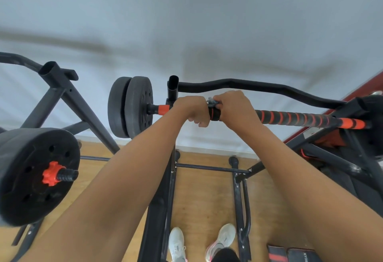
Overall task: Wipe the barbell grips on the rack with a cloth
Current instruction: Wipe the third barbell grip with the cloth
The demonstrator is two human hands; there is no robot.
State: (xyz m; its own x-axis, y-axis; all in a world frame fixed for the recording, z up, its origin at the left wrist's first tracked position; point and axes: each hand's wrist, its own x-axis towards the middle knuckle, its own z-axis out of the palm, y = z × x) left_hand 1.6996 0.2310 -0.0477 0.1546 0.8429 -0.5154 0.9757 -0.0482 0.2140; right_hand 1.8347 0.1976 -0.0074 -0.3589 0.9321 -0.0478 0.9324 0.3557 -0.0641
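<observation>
A barbell with a black grip wound in orange stripes lies across a black rack. My left hand is curled round the bar near its left end, beside the rack post. My right hand is curled round the bar just to the right of it, and a small bit of grey cloth shows between the two hands at my right thumb. Most of the cloth is hidden under my right hand. Two black plates hang on the bar's left end.
A curved black bar runs behind the barbell. A second barbell's plate with an orange collar sits at the near left on another rack. Rack legs and crossbars stand on the wooden floor around my white shoes. A red and black bench is at right.
</observation>
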